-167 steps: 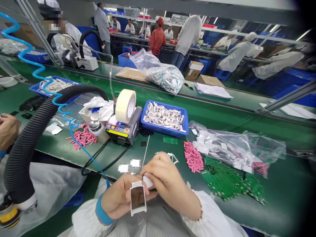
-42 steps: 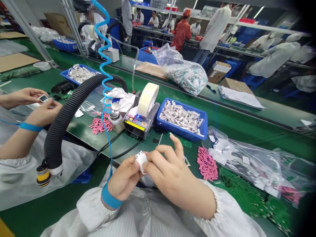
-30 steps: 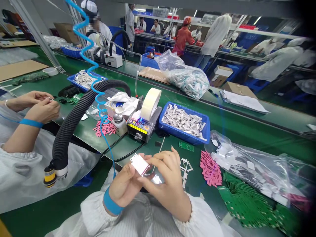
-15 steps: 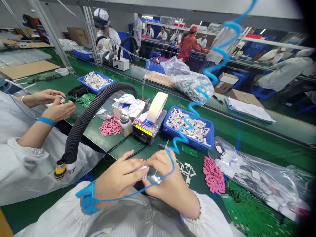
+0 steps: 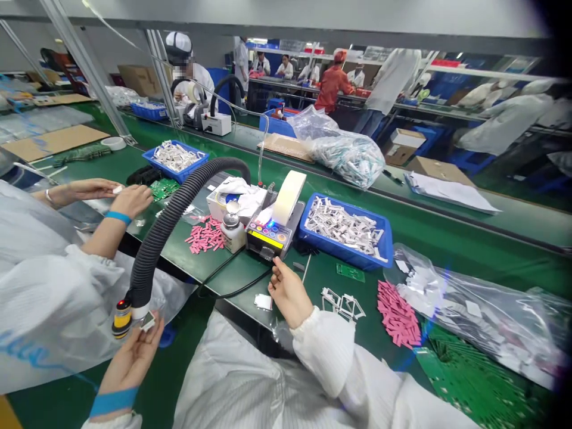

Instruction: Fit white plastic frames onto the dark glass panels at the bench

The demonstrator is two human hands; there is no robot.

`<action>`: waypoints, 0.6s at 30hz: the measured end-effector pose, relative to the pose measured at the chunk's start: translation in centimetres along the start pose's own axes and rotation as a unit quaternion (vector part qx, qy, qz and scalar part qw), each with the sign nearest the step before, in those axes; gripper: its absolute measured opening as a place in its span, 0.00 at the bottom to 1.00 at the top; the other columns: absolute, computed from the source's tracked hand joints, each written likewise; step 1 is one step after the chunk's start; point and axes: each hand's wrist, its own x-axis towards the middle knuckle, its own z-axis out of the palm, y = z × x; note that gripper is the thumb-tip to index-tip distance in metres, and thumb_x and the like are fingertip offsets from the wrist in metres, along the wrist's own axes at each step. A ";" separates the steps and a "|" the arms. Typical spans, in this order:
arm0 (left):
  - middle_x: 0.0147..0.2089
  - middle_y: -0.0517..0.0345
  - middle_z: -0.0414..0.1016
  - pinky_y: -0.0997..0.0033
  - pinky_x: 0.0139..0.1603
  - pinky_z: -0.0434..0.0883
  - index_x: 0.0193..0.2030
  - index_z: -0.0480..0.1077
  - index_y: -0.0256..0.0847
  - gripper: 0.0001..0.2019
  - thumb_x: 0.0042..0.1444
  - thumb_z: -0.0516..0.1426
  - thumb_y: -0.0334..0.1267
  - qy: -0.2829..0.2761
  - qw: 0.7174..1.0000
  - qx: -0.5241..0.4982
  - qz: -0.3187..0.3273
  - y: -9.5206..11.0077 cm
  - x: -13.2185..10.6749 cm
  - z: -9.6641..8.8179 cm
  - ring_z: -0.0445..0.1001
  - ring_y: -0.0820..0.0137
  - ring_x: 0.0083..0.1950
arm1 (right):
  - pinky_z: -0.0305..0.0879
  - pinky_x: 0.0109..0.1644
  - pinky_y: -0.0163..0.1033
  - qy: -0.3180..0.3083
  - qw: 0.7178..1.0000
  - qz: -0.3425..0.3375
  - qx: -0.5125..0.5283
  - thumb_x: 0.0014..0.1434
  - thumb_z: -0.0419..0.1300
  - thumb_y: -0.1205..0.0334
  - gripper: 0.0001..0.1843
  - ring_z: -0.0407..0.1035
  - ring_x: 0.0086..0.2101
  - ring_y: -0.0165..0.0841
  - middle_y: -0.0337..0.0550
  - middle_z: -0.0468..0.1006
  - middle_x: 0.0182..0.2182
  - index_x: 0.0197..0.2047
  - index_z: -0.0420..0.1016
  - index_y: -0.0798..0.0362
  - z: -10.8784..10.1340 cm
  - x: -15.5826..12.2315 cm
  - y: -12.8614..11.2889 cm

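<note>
My left hand (image 5: 136, 348), at the lower left, holds a small white-framed screen part (image 5: 147, 322) by its edge, just beneath the nozzle of a black ribbed hose (image 5: 156, 244). My right hand (image 5: 290, 292) is at the front of the tape dispenser (image 5: 267, 237), with thumb and forefinger pinched at the end of a short clear strip of tape (image 5: 267, 254) at its outlet. A wide cream tape roll (image 5: 289, 196) sits on top of the dispenser. On the bench edge beside my right hand lies a small white part (image 5: 263, 302).
A blue bin (image 5: 346, 229) of white frames stands right of the dispenser. Pink strips (image 5: 397, 314), loose white frames (image 5: 342, 304) and green circuit boards (image 5: 478, 375) lie to the right. A white bottle (image 5: 232, 229) stands left. A co-worker's hands (image 5: 120, 199) work at the far left.
My hands have moved apart. The left went down and left to the hose nozzle with the screen part; the right reached forward to the dispenser. The blue coiled cord has swung away from the middle.
</note>
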 end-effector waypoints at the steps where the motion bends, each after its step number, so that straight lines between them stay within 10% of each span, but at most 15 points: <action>1: 0.40 0.61 0.82 0.72 0.42 0.78 0.66 0.47 0.48 0.27 0.62 0.41 0.25 -0.009 1.000 -0.003 0.007 0.5 0.0 -0.3 0.79 0.71 0.41 | 0.54 0.24 0.31 0.011 1.000 0.000 0.011 0.43 0.66 0.53 0.16 0.56 0.18 0.22 0.32 0.67 0.21 0.27 0.65 0.52 0.3 0.2 0.0; 7: 0.39 0.52 0.82 0.68 0.41 0.78 0.67 0.46 0.44 0.29 0.59 0.44 0.22 -0.022 0.997 0.006 -0.077 -2.9 -1.7 1.4 0.79 0.66 0.42 | 0.53 0.25 0.31 0.021 0.999 -0.015 0.022 0.43 0.64 0.53 0.15 0.55 0.18 0.22 0.30 0.65 0.20 0.25 0.63 0.52 2.1 0.6 -0.1; 13: 0.40 0.51 0.81 0.67 0.50 0.72 0.58 0.64 0.43 0.22 0.59 0.47 0.23 -0.126 0.973 0.018 -0.192 -9.1 -4.3 8.2 0.78 0.68 0.44 | 0.59 0.30 0.33 -0.112 0.989 -0.083 -0.048 0.45 0.64 0.54 0.13 0.60 0.25 0.26 0.35 0.66 0.23 0.24 0.66 0.53 -0.1 -4.8 -1.6; 18: 0.41 0.57 0.80 0.68 0.55 0.67 0.44 0.74 0.44 0.13 0.52 0.59 0.30 -0.277 0.926 0.045 -0.252 -11.7 -7.3 13.3 0.76 0.70 0.45 | 0.62 0.48 0.43 -0.237 0.824 -0.389 -0.336 0.51 0.59 0.63 0.07 0.64 0.48 0.39 0.47 0.68 0.48 0.23 0.70 0.53 -3.3 -10.3 -2.9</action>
